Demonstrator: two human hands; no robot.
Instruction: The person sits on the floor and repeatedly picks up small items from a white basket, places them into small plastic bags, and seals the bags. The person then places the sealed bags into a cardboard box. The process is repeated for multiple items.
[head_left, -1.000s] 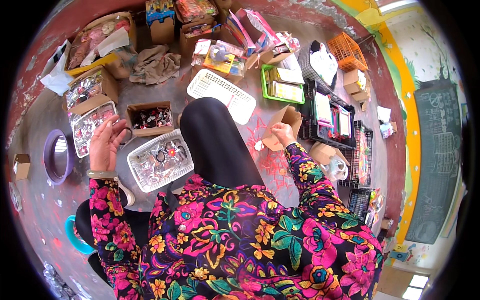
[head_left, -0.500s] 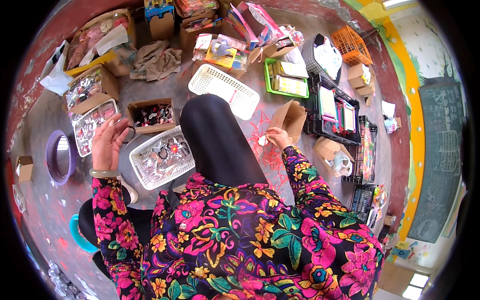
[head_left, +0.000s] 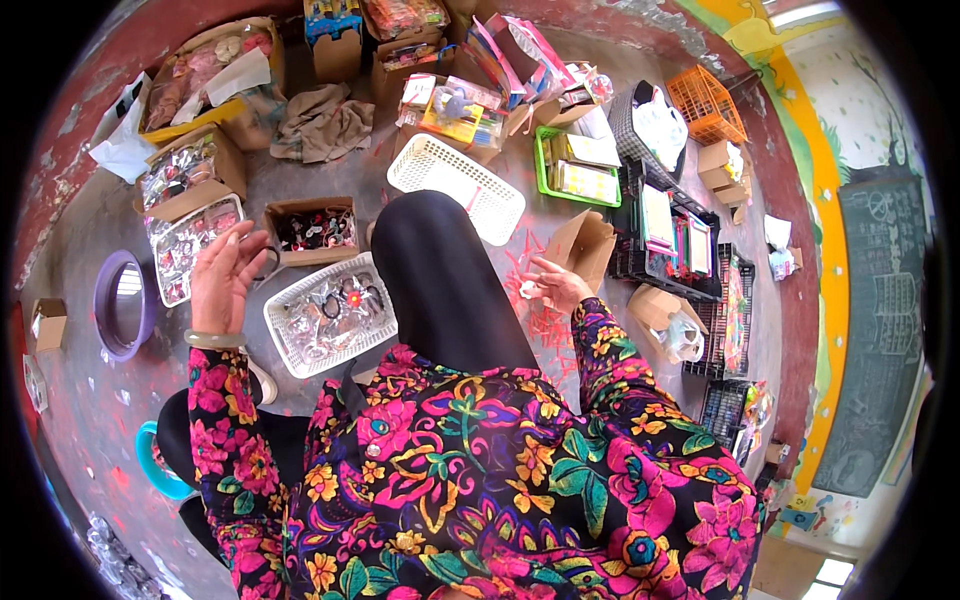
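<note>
My left hand [head_left: 228, 272] is raised over the floor with bent fingers, a pale bangle [head_left: 215, 340] at its wrist. A thin black hair tie [head_left: 267, 262] loops at its fingers, beside the box of dark hair accessories [head_left: 313, 232]. To the right of my knee, my right hand [head_left: 560, 286] has its fingers stretched and apart. A small white scrap [head_left: 527, 290] shows at its fingertips; whether they touch cannot be made out. Between my hands, left of the knee, a white basket [head_left: 283, 335] holds bagged hair ties, with a black one and a red flower on top.
Red strips [head_left: 548, 335] litter the floor beside an open cardboard box [head_left: 582, 250]. Ahead lie a white basket [head_left: 455, 180] and a green basket [head_left: 545, 175]. Black crates [head_left: 665, 262] line the right side; a purple basin [head_left: 124, 305] stands left.
My right hand's fingers have spread from a pinch near the white scrap. My left hand stays raised with the black hair tie. The whole view has shifted slightly.
</note>
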